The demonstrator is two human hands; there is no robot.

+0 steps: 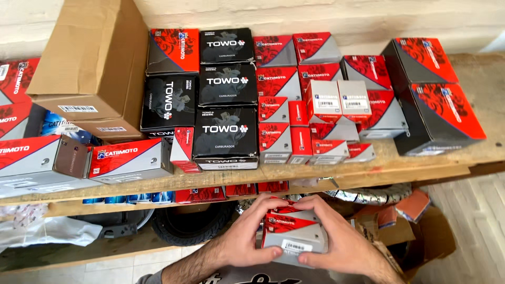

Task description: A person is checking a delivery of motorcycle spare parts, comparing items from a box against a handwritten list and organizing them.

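— Red and grey cardboard: that's the small box (293, 235) in front of the person, low down, below the front edge of the wooden tabletop (326, 176).

— Both hands on it?

— Yes. The left hand (247, 234) grips its left side, the right hand (339, 236) its right; the fingers of both are wrapped around it, thumbs along the near edge.

— And on the tabletop above?

— Just behind it, four black boxes (226, 131) in a block, the front one the largest. To their right, a tight cluster of small red-and-grey boxes (315, 100); I can't count those exactly. Farther right, two big dark boxes (439, 108) with red tops, one behind the other.

— On the left?

— One large brown carton (92, 63), with long red-and-grey boxes (129, 160) lying in front of it.

— Underneath?

— One black tyre (192, 223) and a row of flat red boxes (231, 192) on the lower shelf.
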